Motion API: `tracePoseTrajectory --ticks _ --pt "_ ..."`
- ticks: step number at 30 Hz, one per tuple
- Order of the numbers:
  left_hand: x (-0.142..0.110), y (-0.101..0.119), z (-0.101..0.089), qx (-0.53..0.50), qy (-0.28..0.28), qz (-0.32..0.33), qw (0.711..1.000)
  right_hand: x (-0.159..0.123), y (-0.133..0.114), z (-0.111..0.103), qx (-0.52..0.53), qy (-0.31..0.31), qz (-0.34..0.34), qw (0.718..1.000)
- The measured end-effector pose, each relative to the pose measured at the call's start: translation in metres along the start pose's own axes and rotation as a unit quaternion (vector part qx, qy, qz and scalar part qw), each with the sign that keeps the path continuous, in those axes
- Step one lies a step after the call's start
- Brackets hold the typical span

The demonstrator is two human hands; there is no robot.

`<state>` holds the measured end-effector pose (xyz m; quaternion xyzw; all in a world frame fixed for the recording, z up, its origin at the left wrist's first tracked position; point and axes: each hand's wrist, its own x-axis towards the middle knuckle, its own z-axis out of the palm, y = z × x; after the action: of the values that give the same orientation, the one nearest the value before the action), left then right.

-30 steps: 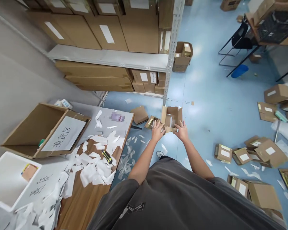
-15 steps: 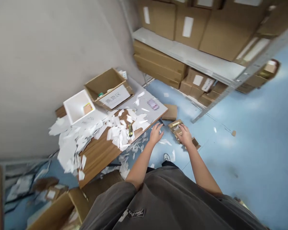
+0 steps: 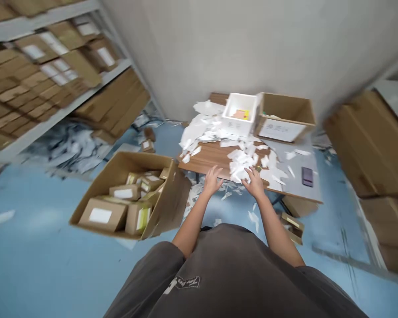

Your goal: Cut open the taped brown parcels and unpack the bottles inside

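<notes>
My left hand (image 3: 212, 181) is held out in front of me at the table's near edge, fingers apart and nothing in them. My right hand (image 3: 253, 183) is likewise open, beside the heap of torn white paper (image 3: 239, 164) on the wooden table (image 3: 208, 158). Whether its fingertips touch the paper I cannot tell. Just past the right fingers a small dark and yellow thing (image 3: 258, 169) shows, partly hidden. Behind the paper stand a white box (image 3: 238, 128) with an orange and yellow item (image 3: 241, 115) in it and an open cardboard box (image 3: 287, 106) with a white label.
To my left stands a large open carton (image 3: 167, 203) holding several small parcels (image 3: 123, 192). Shelves of boxes (image 3: 63, 70) rise at far left. A purple phone-like object (image 3: 307, 176) lies at the table's right. Paper scraps and a small open carton (image 3: 293, 227) lie on the floor.
My view has swung left, bringing the parcel carton and left shelves into sight. Both hands came round with my body, from over the floor at the table's end to the table's front edge.
</notes>
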<state>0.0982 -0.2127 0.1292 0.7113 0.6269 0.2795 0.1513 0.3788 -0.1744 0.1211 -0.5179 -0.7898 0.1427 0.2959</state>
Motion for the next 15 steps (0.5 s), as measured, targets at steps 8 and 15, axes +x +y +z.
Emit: tracePoseTrajectory --ticks 8,15 --pt "-0.131 -0.196 -0.158 0.027 0.134 -0.224 0.965 0.102 -0.225 0.185 0.062 -0.153 -0.196 0.967" --pt "-0.243 -0.290 -0.245 0.047 0.215 -0.369 0.903 0.143 -0.384 0.290 0.089 -0.231 -0.321 0.914"
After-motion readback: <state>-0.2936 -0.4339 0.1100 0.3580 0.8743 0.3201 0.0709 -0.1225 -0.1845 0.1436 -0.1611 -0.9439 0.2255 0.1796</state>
